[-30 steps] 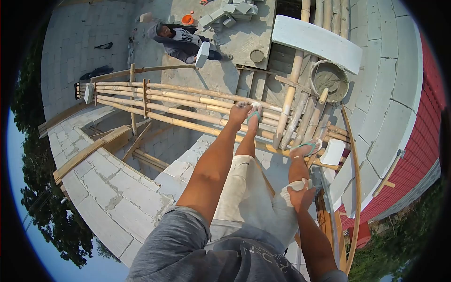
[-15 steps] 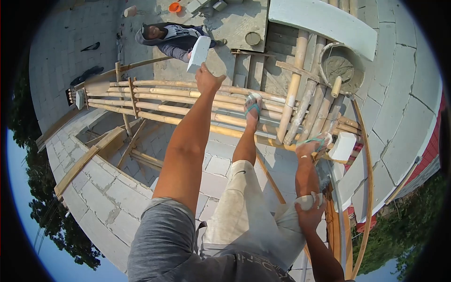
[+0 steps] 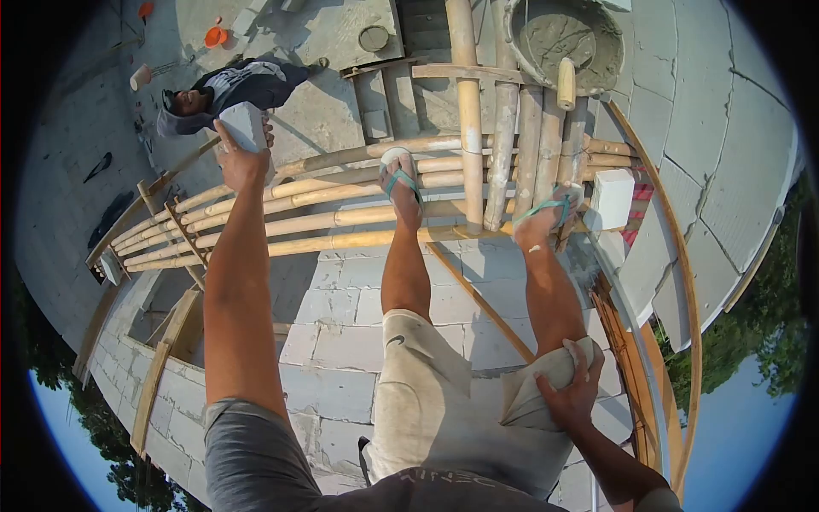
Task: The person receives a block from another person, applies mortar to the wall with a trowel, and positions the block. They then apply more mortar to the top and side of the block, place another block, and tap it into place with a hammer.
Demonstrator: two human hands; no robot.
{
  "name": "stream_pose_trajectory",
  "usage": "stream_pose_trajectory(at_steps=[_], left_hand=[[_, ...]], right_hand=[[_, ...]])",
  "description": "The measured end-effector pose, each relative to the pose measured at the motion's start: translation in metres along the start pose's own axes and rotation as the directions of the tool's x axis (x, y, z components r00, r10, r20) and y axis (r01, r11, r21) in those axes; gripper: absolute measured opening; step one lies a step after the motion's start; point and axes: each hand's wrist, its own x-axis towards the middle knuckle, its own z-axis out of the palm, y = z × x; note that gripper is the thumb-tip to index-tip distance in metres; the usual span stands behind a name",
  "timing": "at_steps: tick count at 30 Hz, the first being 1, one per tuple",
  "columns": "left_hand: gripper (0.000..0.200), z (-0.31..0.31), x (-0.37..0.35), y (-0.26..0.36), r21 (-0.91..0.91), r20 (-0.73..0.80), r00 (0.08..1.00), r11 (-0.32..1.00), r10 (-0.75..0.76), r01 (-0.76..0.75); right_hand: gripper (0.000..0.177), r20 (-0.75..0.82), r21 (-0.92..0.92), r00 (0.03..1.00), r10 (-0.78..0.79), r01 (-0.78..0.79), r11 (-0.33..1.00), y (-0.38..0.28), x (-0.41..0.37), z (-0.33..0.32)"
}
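My left hand [image 3: 244,162] reaches out over the bamboo rail with its fingers closed round a white lightweight concrete block [image 3: 245,126], gripping it from both sides. Below and beyond it is a person [image 3: 230,88] in a dark hooded jacket, whom the block partly overlaps in this view. My right hand [image 3: 570,392] rests on my right knee with thumb and fingers apart, touching the rolled-up hem of my light shorts [image 3: 546,375]. My sandalled feet [image 3: 403,181] stand on the bamboo poles [image 3: 350,224].
A bucket of wet mortar [image 3: 563,43] with a handle sticking out stands by my right foot. Another white block [image 3: 611,198] sits right of that foot. An orange container [image 3: 215,37] and a small mortar pail [image 3: 373,37] are on the floor below. Block walls [image 3: 708,111] rise at both sides.
My left hand has drawn the block off the person's hand and now grips it more fully. My view has turned, so the person and block appear farther left. My right hand stays on my knee.
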Motion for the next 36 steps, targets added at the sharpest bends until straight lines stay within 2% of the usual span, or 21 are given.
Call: stream_pose_trajectory(at_steps=[3,5,8,9,10,11,13,14,16,18,21,22,24,25,27,28,30,31,33,34,36], left_hand=[[0.125,-0.016,0.001,-0.017,0.024,0.089,0.996,1.0,-0.012,0.01],[0.124,-0.037,-0.018,-0.019,-0.028,0.076,0.997,1.0,0.015,-0.013],[0.124,-0.07,-0.071,-0.027,-0.148,-0.066,0.98,0.97,0.185,-0.193],[0.124,-0.076,-0.088,-0.032,-0.206,-0.139,0.956,0.936,0.259,-0.284],[0.124,-0.091,-0.109,-0.027,-0.237,-0.086,0.964,0.935,0.251,-0.265],[0.124,-0.104,-0.134,-0.019,-0.264,-0.031,0.969,0.933,0.246,-0.245],[0.123,-0.111,-0.173,-0.012,-0.455,0.036,0.955,0.855,0.295,-0.247],[0.122,-0.116,-0.193,-0.002,-0.541,0.102,0.947,0.815,0.306,-0.205],[0.122,-0.113,-0.228,0.019,-0.64,0.194,0.915,0.752,0.354,-0.156],[0.122,-0.11,-0.263,0.041,-0.663,0.248,0.88,0.734,0.405,-0.151],[0.119,-0.108,-0.305,0.074,-0.709,0.38,0.8,0.702,0.464,-0.07],[0.122,-0.101,-0.318,0.077,-0.678,0.324,0.801,0.714,0.504,-0.175],[0.12,-0.093,-0.337,0.086,-0.697,0.347,0.766,0.696,0.541,-0.176],[0.119,-0.1,-0.346,0.094,-0.705,0.386,0.741,0.694,0.549,-0.148],[0.118,-0.097,-0.356,0.095,-0.68,0.388,0.737,0.712,0.553,-0.176],[0.117,-0.094,-0.36,0.093,-0.707,0.43,0.72,0.699,0.544,-0.106],[0.114,-0.086,-0.363,0.086,-0.709,0.531,0.681,0.705,0.505,0.029],[0.114,-0.077,-0.363,0.08,-0.71,0.529,0.679,0.704,0.509,0.026],[0.105,-0.057,-0.359,0.067,-0.68,0.569,0.716,0.721,0.405,0.133],[0.105,-0.055,-0.356,0.065,-0.681,0.565,0.717,0.722,0.409,0.125],[0.092,-0.054,-0.351,0.062,-0.695,0.674,0.681,0.559,0.287,0.453]], right_hand=[[0.076,-0.028,0.025,0.999,-0.046,0.047,0.999,0.0,0.0,0.009],[0.071,-0.015,-0.086,0.999,-0.046,0.045,0.995,0.002,0.001,0.015],[0.066,-0.129,-0.143,0.988,-0.084,0.066,0.988,-0.018,0.053,0.011],[0.065,-0.14,0.04,0.988,-0.073,0.079,0.996,-0.029,0.086,0.007],[0.064,-0.15,0.222,0.987,-0.06,0.093,0.971,-0.041,0.127,0.001],[0.062,-0.37,0.367,0.927,-0.059,0.204,0.908,-0.055,0.17,0.002],[0.064,-0.324,0.569,0.934,0.153,0.063,0.82,-0.099,0.244,-0.015],[0.07,-0.446,0.443,0.878,0.176,0.045,0.895,-0.11,0.289,-0.006],[0.075,-0.468,0.402,0.875,0.126,0.083,0.912,-0.138,0.358,-0.002],[0.078,-0.287,0.332,0.948,0.138,-0.037,0.943,-0.164,0.397,-0.007],[0.075,-0.225,0.287,0.952,0.206,-0.137,0.948,-0.173,0.429,-0.007],[0.075,-0.22,0.278,0.954,0.205,-0.141,0.95,-0.171,0.434,-0.009],[0.067,-0.137,0.335,0.939,0.316,-0.257,0.906,-0.169,0.445,-0.016],[0.067,-0.135,0.333,0.94,0.312,-0.254,0.908,-0.168,0.452,-0.02],[0.051,-0.15,0.388,0.945,0.289,-0.213,0.897,-0.163,0.463,-0.029],[0.051,-0.149,0.386,0.944,0.294,-0.218,0.896,-0.165,0.458,-0.038],[0.04,0.026,0.473,0.975,0.221,-0.206,0.856,-0.167,0.445,-0.055],[0.04,0.024,0.476,0.975,0.223,-0.207,0.855,-0.161,0.445,-0.051],[0.046,0.168,0.768,0.965,0.202,-0.256,0.588,-0.142,0.442,-0.039],[0.046,0.165,0.773,0.966,0.2,-0.253,0.582,-0.132,0.435,-0.036],[0.036,0.154,0.858,0.982,0.108,-0.187,0.478,-0.109,0.412,-0.026]])
